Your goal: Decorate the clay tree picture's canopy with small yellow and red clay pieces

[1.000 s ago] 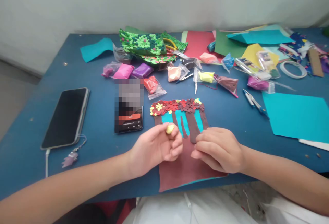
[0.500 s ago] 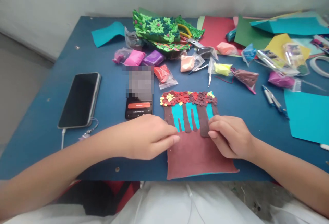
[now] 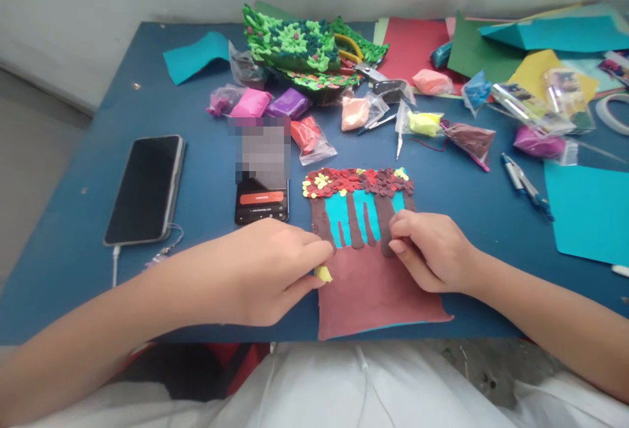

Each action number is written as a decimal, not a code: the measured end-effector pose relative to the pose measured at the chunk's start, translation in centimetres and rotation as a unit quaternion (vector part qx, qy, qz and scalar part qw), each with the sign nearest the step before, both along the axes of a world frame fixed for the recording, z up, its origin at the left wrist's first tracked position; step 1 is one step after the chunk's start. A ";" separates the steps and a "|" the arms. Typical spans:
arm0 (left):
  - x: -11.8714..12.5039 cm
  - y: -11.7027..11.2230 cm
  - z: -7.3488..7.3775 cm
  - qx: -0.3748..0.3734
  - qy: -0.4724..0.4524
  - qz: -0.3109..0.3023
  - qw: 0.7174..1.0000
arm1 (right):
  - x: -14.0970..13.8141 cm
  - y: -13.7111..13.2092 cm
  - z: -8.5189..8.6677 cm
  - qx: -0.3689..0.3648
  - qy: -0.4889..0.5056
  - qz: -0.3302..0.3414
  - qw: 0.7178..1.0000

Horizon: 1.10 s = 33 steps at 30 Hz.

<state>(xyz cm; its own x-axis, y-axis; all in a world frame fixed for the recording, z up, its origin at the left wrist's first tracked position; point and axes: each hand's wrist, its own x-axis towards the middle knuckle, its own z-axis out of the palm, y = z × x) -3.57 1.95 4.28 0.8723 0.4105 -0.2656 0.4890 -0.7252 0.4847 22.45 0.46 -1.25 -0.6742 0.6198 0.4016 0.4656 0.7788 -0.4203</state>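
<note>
A clay picture (image 3: pixel 373 290) lies near the table's front edge: reddish-brown ground, dark brown trunks on turquoise, and a top band of small red, maroon and yellow clay petals. My left hand (image 3: pixel 275 271) is over its left side, thumb and fingers closed on a small piece of yellow clay (image 3: pixel 323 274). Over the right-hand trunk, my right hand (image 3: pixel 435 251) has thumb and index finger pinched together. Whatever sits between those fingertips, if anything, is too small or hidden to make out.
Left of the picture lie a dark phone (image 3: pixel 145 189) with a cable and a lit phone (image 3: pixel 262 198). Bagged clay, such as a red pack (image 3: pixel 307 136) and a yellow pack (image 3: pixel 425 123), spreads behind. Pens (image 3: pixel 525 185), turquoise paper (image 3: pixel 590 212) and a green clay-covered piece (image 3: pixel 295 44) surround them.
A yellow clay piece now shows at my left hand's fingertips, where none was visible before. My right hand has shifted slightly left, and the whole view has moved a little.
</note>
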 end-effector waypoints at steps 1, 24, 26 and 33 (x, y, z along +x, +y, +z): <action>-0.1 0.0 0.0 0.001 -0.007 0.001 1.000 | 0.0 0.0 0.0 0.002 -0.002 -0.001 1.000; -0.2 0.5 0.4 0.002 -0.025 0.020 0.999 | -0.3 0.1 0.2 0.010 -0.010 -0.018 1.000; -0.1 0.7 0.8 -0.032 -0.020 0.041 0.998 | -0.1 0.2 0.2 0.013 -0.011 -0.016 1.000; 1.3 0.3 0.7 -0.274 -0.072 0.157 0.946 | -0.1 -0.2 0.5 0.026 0.035 0.001 0.999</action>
<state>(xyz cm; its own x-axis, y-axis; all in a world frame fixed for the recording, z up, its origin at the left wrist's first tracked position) -2.23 2.24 4.95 0.7736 0.4906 -0.4012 0.5391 -0.1766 0.8236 22.35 0.29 -0.73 -0.6443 0.5959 0.4794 0.4354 0.8011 -0.4106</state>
